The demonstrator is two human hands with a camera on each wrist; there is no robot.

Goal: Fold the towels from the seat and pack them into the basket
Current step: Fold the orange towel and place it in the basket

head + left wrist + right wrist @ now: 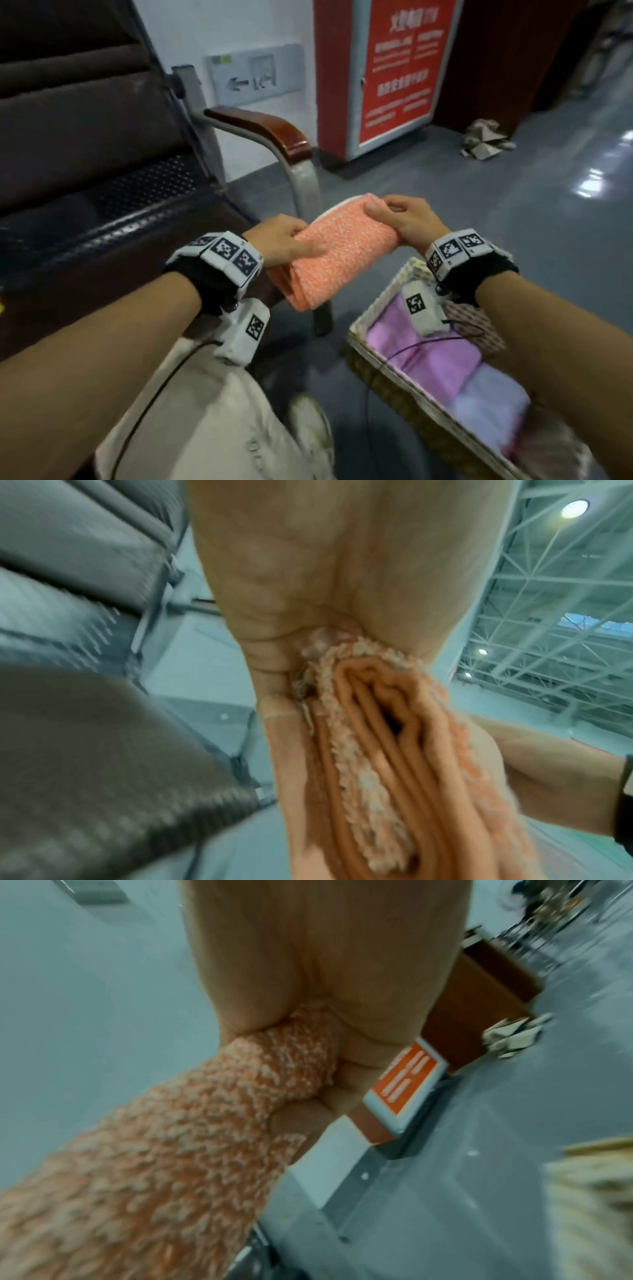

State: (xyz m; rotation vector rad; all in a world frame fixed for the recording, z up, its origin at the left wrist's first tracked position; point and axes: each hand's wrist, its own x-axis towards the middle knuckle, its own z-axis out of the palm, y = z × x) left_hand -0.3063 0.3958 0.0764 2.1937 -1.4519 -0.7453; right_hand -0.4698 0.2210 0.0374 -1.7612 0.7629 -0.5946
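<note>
Seat (102, 192) far left; left hand (281, 241) clamps the near-left end of the folded orange towel (337, 250), thumb on top, fingers curled under. Right hand (404, 219) pinches the far-right end, fingers wrapped over the edge; towel is held in the air between seat and basket (380, 308), touching neither. Basket sits on the floor at right holding folded pink towels (428, 356), with a paler one probably beside them, blurred.

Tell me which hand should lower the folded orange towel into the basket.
Right, probably. The right hand grips the orange towel on the side toward the basket, with its wrist already above the rim; the left hand holds the end toward the seat.
</note>
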